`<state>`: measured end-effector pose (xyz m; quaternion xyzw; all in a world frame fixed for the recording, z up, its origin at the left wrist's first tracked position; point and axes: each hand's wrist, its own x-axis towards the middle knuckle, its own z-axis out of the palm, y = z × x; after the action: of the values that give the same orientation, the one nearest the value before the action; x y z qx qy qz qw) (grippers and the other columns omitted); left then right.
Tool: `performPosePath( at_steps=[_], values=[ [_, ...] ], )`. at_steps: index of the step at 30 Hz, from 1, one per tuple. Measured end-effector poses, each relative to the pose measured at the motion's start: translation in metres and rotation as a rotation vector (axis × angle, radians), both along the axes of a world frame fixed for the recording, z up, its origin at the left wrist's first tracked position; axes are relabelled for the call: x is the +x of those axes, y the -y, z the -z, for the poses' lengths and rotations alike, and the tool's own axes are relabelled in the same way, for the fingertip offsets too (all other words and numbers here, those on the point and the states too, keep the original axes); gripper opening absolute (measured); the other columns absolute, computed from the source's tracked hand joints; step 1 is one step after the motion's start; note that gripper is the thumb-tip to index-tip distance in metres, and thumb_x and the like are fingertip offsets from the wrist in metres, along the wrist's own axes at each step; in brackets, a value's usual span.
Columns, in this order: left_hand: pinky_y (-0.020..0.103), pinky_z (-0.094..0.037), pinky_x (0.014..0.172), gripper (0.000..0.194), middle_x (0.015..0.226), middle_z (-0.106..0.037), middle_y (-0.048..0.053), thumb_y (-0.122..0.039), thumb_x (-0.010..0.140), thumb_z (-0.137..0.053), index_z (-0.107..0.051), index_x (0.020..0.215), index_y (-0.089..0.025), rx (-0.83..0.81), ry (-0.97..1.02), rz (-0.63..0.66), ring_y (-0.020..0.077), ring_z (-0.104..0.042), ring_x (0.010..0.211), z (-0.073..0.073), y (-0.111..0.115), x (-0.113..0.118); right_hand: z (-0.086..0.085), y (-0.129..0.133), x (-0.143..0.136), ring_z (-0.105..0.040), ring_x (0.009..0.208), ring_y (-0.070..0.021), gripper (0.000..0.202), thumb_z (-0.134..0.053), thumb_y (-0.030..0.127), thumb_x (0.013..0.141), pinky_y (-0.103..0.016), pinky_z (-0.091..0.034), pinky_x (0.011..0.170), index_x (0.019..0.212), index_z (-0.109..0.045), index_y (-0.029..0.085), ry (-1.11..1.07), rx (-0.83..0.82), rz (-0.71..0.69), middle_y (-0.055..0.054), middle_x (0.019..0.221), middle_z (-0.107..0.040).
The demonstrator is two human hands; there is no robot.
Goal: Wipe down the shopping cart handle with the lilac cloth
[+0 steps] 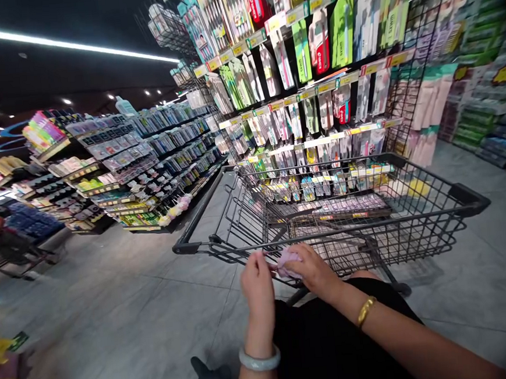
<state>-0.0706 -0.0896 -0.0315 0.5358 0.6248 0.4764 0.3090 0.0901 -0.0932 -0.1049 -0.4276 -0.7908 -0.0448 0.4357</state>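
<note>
A soft, crumpled light purple piece that looks like cloth (288, 262) is gripped in my right hand (316, 269), its fingers closed around it. Just to the left, my left hand (256, 277) has its fingertips pinched together; whatever they hold is too small to make out. A thin pinkish bit shows between the two hands. Both hands are close to the near side of a dark grey wire shopping cart (475, 198), at about the level of its lower rail. A pale bangle (260, 359) circles my left wrist, and a gold bracelet (366, 311) my right.
Behind the cart stands a rack of packaged toothbrushes (320, 41). More stocked shelves (179, 137) run along the left. A person in red with another cart (4, 250) is at the far left edge. Yellow-labelled boxes (2, 367) sit at lower left on grey floor.
</note>
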Motion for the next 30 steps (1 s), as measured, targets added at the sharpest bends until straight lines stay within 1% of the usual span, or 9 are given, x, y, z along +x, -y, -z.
performPosePath(
  at_steps=[3,5,8,10,14,17,21,27,30],
  values=[
    [0.027,-0.042,0.067,0.040,0.070,-0.067,0.001,-0.044,0.101,-0.033,-0.066,0.093,-0.023,0.290,-0.487,-0.019,0.0170,-0.063,0.070,-0.036,-0.023,-0.003,0.025,-0.005,0.004,-0.046,0.117,-0.0245,0.026,-0.058,0.014,0.089,-0.041,-0.046,0.096,0.105,-0.071,0.030,0.176,0.046,0.055,-0.007,0.125,-0.059],
    [0.028,-0.042,0.075,0.037,0.084,-0.070,0.005,-0.040,0.101,-0.033,-0.065,0.098,-0.023,0.376,-0.695,0.131,0.0190,-0.064,0.084,-0.053,-0.042,0.007,0.050,-0.002,0.010,-0.048,0.114,-0.0237,0.019,-0.061,0.017,0.090,-0.039,-0.046,0.092,0.098,-0.072,0.030,0.276,-0.026,0.067,-0.004,0.120,-0.062],
    [0.029,-0.042,0.083,0.038,0.095,-0.071,0.008,-0.049,0.100,-0.038,-0.063,0.112,-0.023,0.323,-0.880,0.392,0.0219,-0.064,0.094,-0.059,-0.067,0.025,0.074,0.005,0.016,-0.050,0.113,-0.0239,0.014,-0.061,0.020,0.090,-0.037,-0.046,0.089,0.093,-0.072,0.029,0.348,-0.187,0.096,-0.002,0.119,-0.064],
    [0.030,-0.043,0.083,0.049,0.095,-0.071,0.009,-0.060,0.096,-0.038,-0.065,0.110,-0.022,0.195,-0.965,0.524,0.0241,-0.065,0.095,-0.056,-0.077,0.035,0.071,0.008,0.013,-0.050,0.113,-0.0241,0.015,-0.060,0.021,0.091,-0.036,-0.047,0.088,0.094,-0.072,0.029,0.343,-0.243,0.111,-0.003,0.118,-0.063],
    [0.032,-0.045,0.081,0.077,0.081,-0.072,0.012,-0.078,0.089,-0.022,-0.071,0.078,-0.019,-0.158,-1.091,0.665,0.0280,-0.067,0.089,-0.051,-0.087,0.041,0.043,0.003,0.001,-0.047,0.116,-0.0230,0.021,-0.056,0.019,0.093,-0.037,-0.044,0.095,0.101,-0.072,0.031,0.257,-0.147,0.122,-0.005,0.122,-0.060],
    [0.033,-0.046,0.076,0.087,0.077,-0.073,0.012,-0.084,0.084,-0.013,-0.068,0.065,-0.020,-0.288,-1.104,0.713,0.0277,-0.067,0.081,-0.054,-0.092,0.042,0.043,-0.002,0.007,-0.046,0.116,-0.0232,0.021,-0.057,0.020,0.093,-0.040,-0.042,0.097,0.104,-0.071,0.031,0.289,-0.115,0.124,-0.005,0.127,-0.059],
    [0.033,-0.045,0.072,0.089,0.071,-0.073,0.010,-0.085,0.082,-0.009,-0.066,0.060,-0.021,-0.301,-1.115,0.732,0.0263,-0.066,0.072,-0.056,-0.095,0.042,0.059,0.006,0.035,-0.047,0.115,-0.0230,0.014,-0.060,0.023,0.092,-0.038,-0.044,0.091,0.099,-0.071,0.029,0.394,-0.232,0.070,-0.003,0.124,-0.061],
    [0.034,-0.045,0.073,0.088,0.084,-0.074,0.012,-0.080,0.087,-0.008,-0.070,0.072,-0.020,-0.214,-1.204,0.725,0.0285,-0.067,0.082,-0.051,-0.094,0.042,0.023,0.017,0.055,-0.045,0.119,-0.0232,0.022,-0.053,0.021,0.095,-0.038,-0.040,0.098,0.104,-0.070,0.031,0.252,-0.112,0.204,-0.005,0.128,-0.058],
    [0.033,-0.045,0.073,0.081,0.094,-0.074,0.011,-0.075,0.090,-0.011,-0.071,0.085,-0.022,-0.220,-1.215,0.739,0.0285,-0.067,0.088,-0.054,-0.094,0.044,0.026,0.018,0.068,-0.045,0.121,-0.0241,0.023,-0.054,0.021,0.095,-0.040,-0.040,0.098,0.106,-0.070,0.032,0.280,-0.141,0.223,-0.004,0.128,-0.059]
  ],
)
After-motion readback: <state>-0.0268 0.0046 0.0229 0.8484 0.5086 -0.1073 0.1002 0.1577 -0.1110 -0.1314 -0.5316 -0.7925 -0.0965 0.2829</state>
